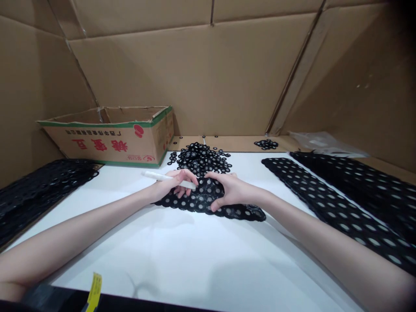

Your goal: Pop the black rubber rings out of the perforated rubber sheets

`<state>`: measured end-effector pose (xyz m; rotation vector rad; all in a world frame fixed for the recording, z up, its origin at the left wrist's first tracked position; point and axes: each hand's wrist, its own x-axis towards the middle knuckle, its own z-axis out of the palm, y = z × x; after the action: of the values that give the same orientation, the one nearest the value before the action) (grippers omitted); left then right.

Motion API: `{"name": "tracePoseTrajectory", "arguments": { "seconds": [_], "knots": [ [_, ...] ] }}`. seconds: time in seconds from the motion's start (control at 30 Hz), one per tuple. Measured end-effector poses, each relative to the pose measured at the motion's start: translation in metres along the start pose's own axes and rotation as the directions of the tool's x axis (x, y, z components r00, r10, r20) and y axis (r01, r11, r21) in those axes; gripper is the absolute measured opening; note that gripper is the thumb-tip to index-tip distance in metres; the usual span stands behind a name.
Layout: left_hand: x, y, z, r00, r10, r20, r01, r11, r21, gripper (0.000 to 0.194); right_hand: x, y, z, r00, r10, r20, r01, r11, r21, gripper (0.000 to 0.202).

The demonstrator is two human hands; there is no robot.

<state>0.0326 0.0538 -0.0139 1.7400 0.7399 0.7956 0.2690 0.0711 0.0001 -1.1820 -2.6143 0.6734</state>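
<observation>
A black sheet with rows of round holes lies on the white table in front of me. My left hand is at its left part, fingers closed round a slim white pen-like stick, whose tip points right over the sheet. My right hand rests on the sheet's right part, thumb and fingers spread apart in a wide curve. Just behind both hands is a heap of small black rings. The fingertips of the right hand are partly hidden.
An open cardboard box stands at the back left. Black holed sheets lie stacked at left and spread out at right. A small ring pile and a clear plastic bag are at the back. Cardboard walls surround the table.
</observation>
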Motion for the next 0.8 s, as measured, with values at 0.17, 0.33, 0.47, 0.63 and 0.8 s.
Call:
{"name": "tracePoseTrajectory", "arguments": {
  "seconds": [0.17, 0.33, 0.47, 0.63, 0.8],
  "knots": [
    [0.007, 0.0, -0.006, 0.997, 0.001, -0.077, 0.009, 0.993, 0.117, 0.058, 0.013, 0.003, 0.007, 0.997, -0.06, -0.048, 0.059, 0.998, -0.03, 0.033],
    [0.008, -0.005, -0.01, 0.994, -0.012, -0.105, 0.037, 0.971, 0.238, 0.052, 0.026, 0.005, 0.013, 0.987, -0.108, -0.119, 0.099, 0.992, -0.081, 0.026],
    [0.013, -0.007, -0.009, 0.991, 0.04, -0.128, 0.001, 0.952, 0.305, 0.048, 0.031, 0.007, 0.021, 0.969, -0.052, -0.244, 0.038, 0.997, -0.06, 0.013],
    [0.016, -0.007, -0.005, 0.994, 0.057, -0.092, -0.017, 0.921, 0.388, 0.049, 0.032, 0.008, 0.034, 0.928, -0.043, -0.371, 0.016, 0.997, -0.076, 0.005],
    [0.014, -0.004, -0.005, 0.995, 0.058, -0.084, -0.018, 0.911, 0.412, 0.05, 0.03, 0.008, 0.036, 0.911, -0.053, -0.408, 0.03, 0.998, -0.063, 0.007]
  ]
}}
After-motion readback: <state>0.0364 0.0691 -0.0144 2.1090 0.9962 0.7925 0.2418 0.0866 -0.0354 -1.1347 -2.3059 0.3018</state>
